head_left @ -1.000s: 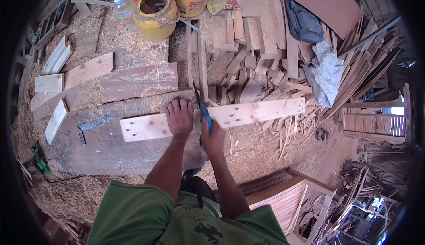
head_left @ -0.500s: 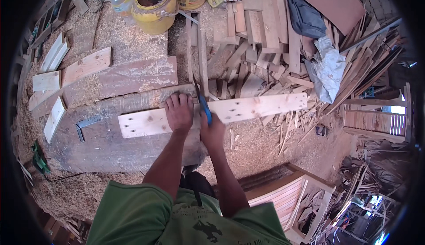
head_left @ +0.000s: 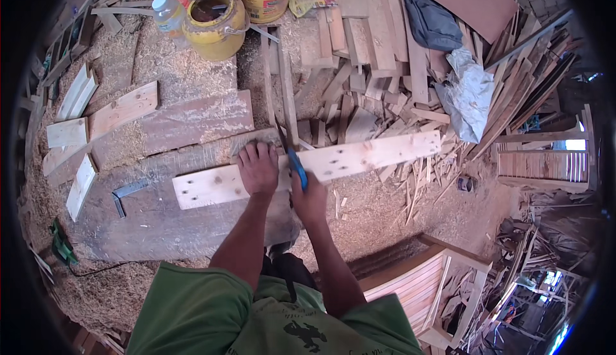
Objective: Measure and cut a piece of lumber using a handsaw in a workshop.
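A long pale wooden board (head_left: 372, 154) lies across the worn wooden work surface (head_left: 192, 234), its right part sticking out past the edge. My left hand (head_left: 258, 170) presses on the board left of its middle, fingers bent over its far edge. Just to the right, my right hand (head_left: 309, 196) is closed round the blue handle of a handsaw (head_left: 296, 167). The saw's dark blade points away from me and crosses the board close to my left hand. Where its teeth meet the wood is too small to make out.
A metal try square (head_left: 130, 189) and short board offcuts (head_left: 81, 187) lie to the left, near a green tool (head_left: 62, 242). Yellow buckets (head_left: 215, 27) and a bottle (head_left: 168, 16) stand at the back. Scrap wood (head_left: 359, 108) is heaped at the far right. A slatted wooden piece (head_left: 410, 284) stands near right.
The view has shifted a little, so the surroundings sit slightly lower and further left. The saw handle has slid slightly toward me along the cut; my left hand stays on the board.
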Available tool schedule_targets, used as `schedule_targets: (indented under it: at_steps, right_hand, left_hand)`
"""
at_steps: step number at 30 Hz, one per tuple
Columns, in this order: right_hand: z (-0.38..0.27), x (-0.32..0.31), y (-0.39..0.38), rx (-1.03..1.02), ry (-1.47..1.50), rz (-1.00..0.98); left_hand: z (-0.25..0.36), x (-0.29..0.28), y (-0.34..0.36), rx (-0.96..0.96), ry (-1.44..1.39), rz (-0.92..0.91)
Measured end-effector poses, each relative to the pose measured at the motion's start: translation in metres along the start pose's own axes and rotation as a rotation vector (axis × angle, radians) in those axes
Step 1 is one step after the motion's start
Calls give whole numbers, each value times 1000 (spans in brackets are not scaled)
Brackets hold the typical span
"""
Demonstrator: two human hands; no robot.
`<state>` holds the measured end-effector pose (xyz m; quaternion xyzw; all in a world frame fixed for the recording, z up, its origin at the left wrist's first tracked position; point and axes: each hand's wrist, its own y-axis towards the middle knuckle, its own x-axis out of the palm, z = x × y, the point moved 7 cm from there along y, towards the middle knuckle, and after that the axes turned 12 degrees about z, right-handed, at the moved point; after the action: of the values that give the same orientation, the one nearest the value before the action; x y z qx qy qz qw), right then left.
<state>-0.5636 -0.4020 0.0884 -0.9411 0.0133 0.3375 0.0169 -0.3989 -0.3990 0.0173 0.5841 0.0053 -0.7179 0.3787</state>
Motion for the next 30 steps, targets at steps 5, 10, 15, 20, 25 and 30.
schedule_targets:
  at_steps: [5,10,15,20,25,30]
  right_hand:
    - [9,-78,-86,93,25,-37]
    - [1,-135,-148,141,-14,14]
    - [7,8,-3,74,-17,-34]
    - [9,-86,-89,151,-27,-65]
    - [14,-135,-146,315,-76,-118]
    - [12,6,-4,34,-37,-49]
  left_hand:
    - [2,-4,-1,4,1,-10]
    - [1,-2,0,1,5,-4]
    - [-2,1,-2,-27,1,-47]
    - [2,-4,-1,-7,5,-21]
    - [0,2,-1,-16,18,-39]
    - [-1,0,-3,-13,-2,-16]
